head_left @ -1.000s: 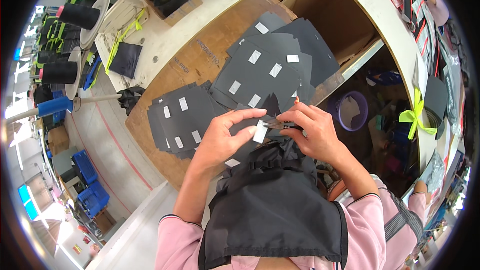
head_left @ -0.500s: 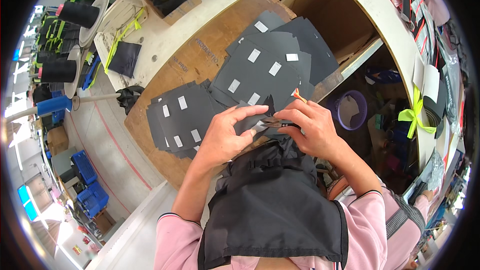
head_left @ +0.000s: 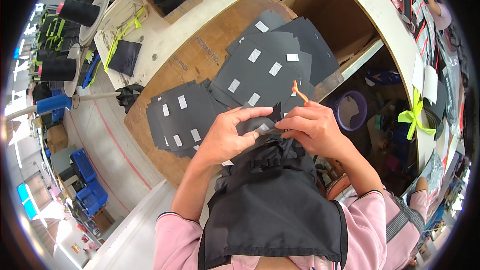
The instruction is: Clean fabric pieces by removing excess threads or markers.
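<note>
My left hand (head_left: 225, 132) pinches a dark grey fabric piece (head_left: 250, 126) between thumb and fingers, just above my lap. A small whitish patch (head_left: 263, 127) shows on this piece, near the thumb tip. My right hand (head_left: 315, 129) is closed, its fingertips pinching the right edge of the same piece. From above its knuckles sticks an orange cord (head_left: 298, 91); the snips seen earlier in this hand are hidden now. Beyond both hands, stacks of dark grey pieces (head_left: 257, 67) with white patches lie on a brown board (head_left: 200, 52). Another stack (head_left: 172, 112) lies to the left.
A cardboard box (head_left: 325, 12) stands open beyond the board at the right. Below the right-hand table edge is a purple basket (head_left: 341, 115). Black thread cones (head_left: 80, 14) stand at the far left. Another person's arm (head_left: 421, 190) shows at the right.
The snips' blades were at the piece and have gone out of sight into my right hand. The orange cord stands higher. My right fingertips now pinch the piece's edge.
</note>
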